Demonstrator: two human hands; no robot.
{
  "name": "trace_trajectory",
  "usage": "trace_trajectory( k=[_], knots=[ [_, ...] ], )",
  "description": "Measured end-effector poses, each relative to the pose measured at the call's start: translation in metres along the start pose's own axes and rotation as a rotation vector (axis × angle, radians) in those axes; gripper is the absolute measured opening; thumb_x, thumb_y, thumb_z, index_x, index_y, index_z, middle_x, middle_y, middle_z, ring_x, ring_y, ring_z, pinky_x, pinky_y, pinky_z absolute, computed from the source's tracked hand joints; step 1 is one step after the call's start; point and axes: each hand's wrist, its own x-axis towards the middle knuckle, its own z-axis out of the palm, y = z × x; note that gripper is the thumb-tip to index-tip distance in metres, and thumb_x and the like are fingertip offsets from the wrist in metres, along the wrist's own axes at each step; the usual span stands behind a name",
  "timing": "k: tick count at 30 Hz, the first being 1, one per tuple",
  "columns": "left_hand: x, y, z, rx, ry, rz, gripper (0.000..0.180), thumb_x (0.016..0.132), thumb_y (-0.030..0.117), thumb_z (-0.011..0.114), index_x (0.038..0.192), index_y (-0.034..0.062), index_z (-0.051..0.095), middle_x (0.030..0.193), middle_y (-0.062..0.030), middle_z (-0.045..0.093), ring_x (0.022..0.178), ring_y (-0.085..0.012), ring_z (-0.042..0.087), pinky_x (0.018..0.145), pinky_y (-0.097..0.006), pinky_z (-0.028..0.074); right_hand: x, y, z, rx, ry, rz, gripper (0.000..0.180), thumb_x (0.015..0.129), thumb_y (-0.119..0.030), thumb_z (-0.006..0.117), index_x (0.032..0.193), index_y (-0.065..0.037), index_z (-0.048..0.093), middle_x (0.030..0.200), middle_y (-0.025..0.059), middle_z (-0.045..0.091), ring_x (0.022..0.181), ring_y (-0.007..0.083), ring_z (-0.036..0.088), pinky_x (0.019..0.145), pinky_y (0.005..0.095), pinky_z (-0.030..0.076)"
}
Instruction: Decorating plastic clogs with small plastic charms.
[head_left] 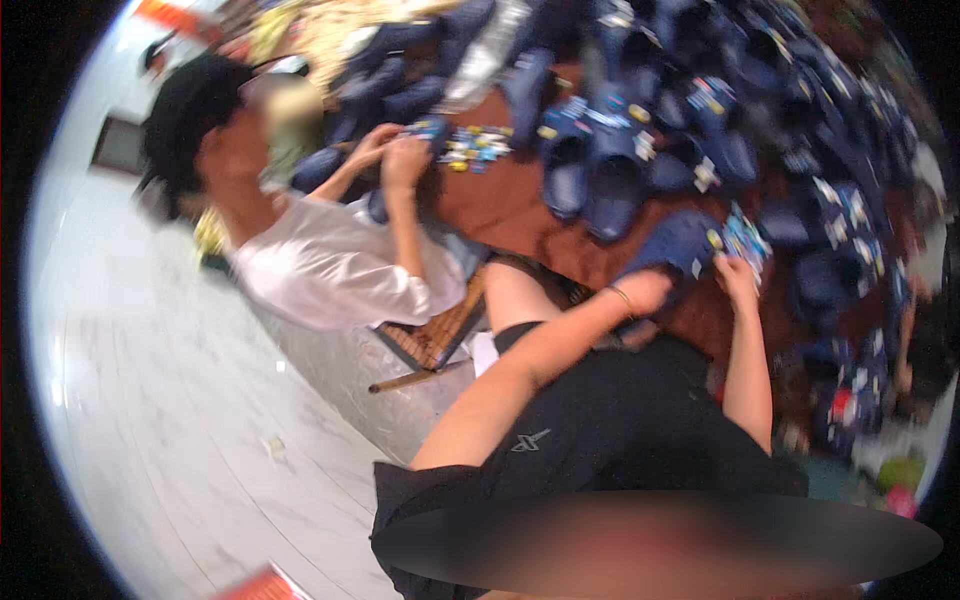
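My left hand (pixel 648 292), with a thin band on its wrist, is closed around a navy blue clog (pixel 672 243) held above my lap. Just to its right, my right hand (pixel 738 277) pinches at a cluster of small light-blue, white and yellow pieces (pixel 745 238), which look like shoe charms. A small yellow piece (pixel 715 240) shows at the clog's edge, between my hands. Blur hides whether it is fixed to the clog.
Many navy clogs (pixel 612 185) with colourful charms cover a brown cloth (pixel 500 215). Loose charms (pixel 475 147) lie in a pile. At left, a person in a white shirt (pixel 330 260) handles another clog (pixel 430 130). A woven-seat stool (pixel 440 325) stands nearby.
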Motion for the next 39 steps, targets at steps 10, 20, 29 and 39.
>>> trace_trajectory(
  k=[10,20,29,39],
  knots=[
    [-0.021,-0.007,0.009,-0.004,0.108,0.059,0.035,0.076,0.016,0.043,0.107,-0.0005,0.048,0.113,-0.0254,0.044,0.102,-0.0363,0.046,0.088,-0.041,0.036,0.001,-0.035,0.010,-0.935,0.423,-0.150,0.016,0.074,-0.014,0.054,0.088,-0.006,0.052,0.091,0.0143,0.055,0.084,0.0324,0.054,0.071,0.0410,0.042],
    [-0.013,-0.016,0.017,0.021,0.185,0.142,0.034,0.076,0.014,0.041,0.107,0.0012,0.047,0.095,-0.0258,0.051,0.086,-0.0383,0.052,0.077,-0.044,0.040,0.009,-0.033,0.011,-1.002,0.422,-0.205,0.017,0.073,-0.010,0.055,0.088,-0.003,0.051,0.085,0.0160,0.056,0.079,0.0342,0.055,0.067,0.0428,0.043],
    [-0.007,-0.025,0.030,0.056,0.208,0.158,0.037,0.076,0.014,0.042,0.111,0.0034,0.045,0.095,-0.0243,0.051,0.085,-0.0364,0.053,0.074,-0.044,0.042,0.004,-0.030,0.012,-0.954,0.444,-0.245,0.012,0.073,-0.010,0.053,0.083,-0.003,0.053,0.083,0.0167,0.056,0.078,0.0336,0.055,0.067,0.0423,0.043],
    [-0.008,-0.022,0.026,0.031,0.192,0.134,0.032,0.076,0.014,0.042,0.105,0.0036,0.049,0.091,-0.0235,0.053,0.083,-0.0367,0.054,0.073,-0.043,0.043,-0.001,-0.032,0.010,-0.902,0.482,-0.267,0.010,0.074,-0.010,0.052,0.079,-0.002,0.052,0.080,0.0159,0.056,0.075,0.0343,0.054,0.065,0.0426,0.042]
  ],
)
